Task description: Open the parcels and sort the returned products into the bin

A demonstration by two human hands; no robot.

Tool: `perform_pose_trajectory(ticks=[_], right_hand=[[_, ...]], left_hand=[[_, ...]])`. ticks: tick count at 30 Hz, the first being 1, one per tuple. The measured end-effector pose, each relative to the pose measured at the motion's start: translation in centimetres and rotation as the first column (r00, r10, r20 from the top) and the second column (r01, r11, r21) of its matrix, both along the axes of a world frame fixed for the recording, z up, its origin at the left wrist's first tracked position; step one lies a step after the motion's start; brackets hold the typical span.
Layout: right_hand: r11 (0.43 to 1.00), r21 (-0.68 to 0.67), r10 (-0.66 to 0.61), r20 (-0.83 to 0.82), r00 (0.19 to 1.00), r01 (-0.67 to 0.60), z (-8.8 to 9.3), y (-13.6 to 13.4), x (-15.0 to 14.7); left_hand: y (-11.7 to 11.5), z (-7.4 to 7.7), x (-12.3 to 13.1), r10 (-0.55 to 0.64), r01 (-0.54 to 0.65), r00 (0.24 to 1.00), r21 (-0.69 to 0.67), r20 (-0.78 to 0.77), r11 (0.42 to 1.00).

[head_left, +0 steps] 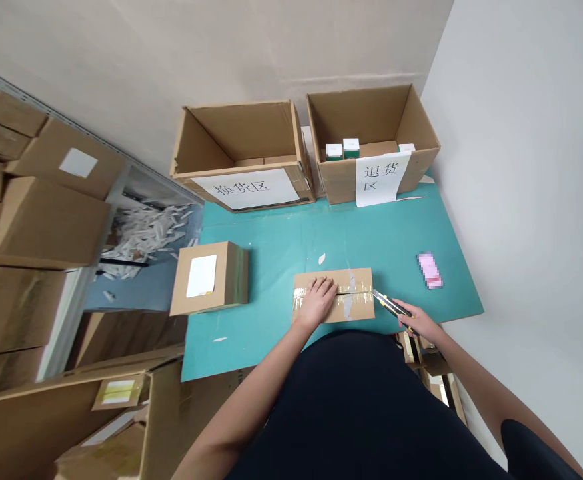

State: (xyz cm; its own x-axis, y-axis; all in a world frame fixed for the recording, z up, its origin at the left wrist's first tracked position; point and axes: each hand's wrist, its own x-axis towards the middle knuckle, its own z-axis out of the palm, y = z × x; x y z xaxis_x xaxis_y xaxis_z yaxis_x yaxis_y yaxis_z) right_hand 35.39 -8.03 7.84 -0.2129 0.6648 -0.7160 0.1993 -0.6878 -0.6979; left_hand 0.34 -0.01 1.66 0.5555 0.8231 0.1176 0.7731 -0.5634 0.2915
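A small taped cardboard box (356,277) lies on the teal table (281,267) right in front of me. My left hand (318,300) rests flat on its left half, fingers spread. My right hand (418,321) is closed round a yellow-and-black utility knife (390,305), whose blade tip touches the box's right end at the tape seam.
A second sealed box with a white label (208,277) sits at the table's left. Two open cartons with paper signs stand at the back, left (241,153) and right (371,143), the right one holding small green-and-white packs. A pink item (430,269) lies to the right. Stacked cartons (31,220) fill the left.
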Motion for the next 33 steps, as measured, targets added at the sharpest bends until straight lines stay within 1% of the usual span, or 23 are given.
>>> perform_pose_trajectory(ticks=[3, 6, 10, 15, 18, 22, 29, 33], right_hand=[[1.000, -0.007, 0.011, 0.007, 1.000, -0.011, -0.1, 0.1, 0.1], [1.000, 0.006, 0.007, 0.026, 1.000, -0.007, -0.3, 0.4, 0.1], [1.000, 0.022, 0.000, 0.035, 0.999, 0.000, -0.7, 0.5, 0.1], [0.999, 0.025, 0.036, 0.038, 0.999, -0.037, -1.4, 0.4, 0.7], [0.999, 0.016, 0.051, 0.048, 0.998, -0.052, -1.5, 0.5, 1.0], [0.998, 0.016, 0.057, 0.047, 0.997, -0.058, -1.5, 0.7, 1.3], [0.997, -0.002, 0.072, 0.047, 0.996, -0.072, -1.2, 1.0, 1.4], [0.997, -0.008, 0.071, 0.037, 0.997, -0.071, -1.4, 0.7, 1.4]], left_hand=[[0.1, 0.0, -0.1, -0.002, 0.002, 1.000, 0.000, 0.012, 1.000], [0.0, 0.3, -0.2, -0.037, 0.037, 0.999, 0.008, 0.028, 0.999], [-0.8, 1.5, 0.1, -0.085, 0.086, 0.996, -0.037, 0.009, 0.996], [-2.1, 2.9, 0.6, -0.037, 0.038, 0.999, -0.141, 0.007, 0.989], [-2.5, 3.0, 0.7, -0.029, 0.031, 0.999, -0.177, 0.014, 0.984], [-2.8, 3.0, 0.8, -0.044, 0.045, 0.999, -0.180, 0.013, 0.983], [-2.6, 3.5, 1.4, -0.039, 0.023, 0.995, -0.171, -0.094, 0.985], [-2.5, 3.7, 1.7, -0.034, 0.020, 0.995, -0.159, -0.091, 0.987]])
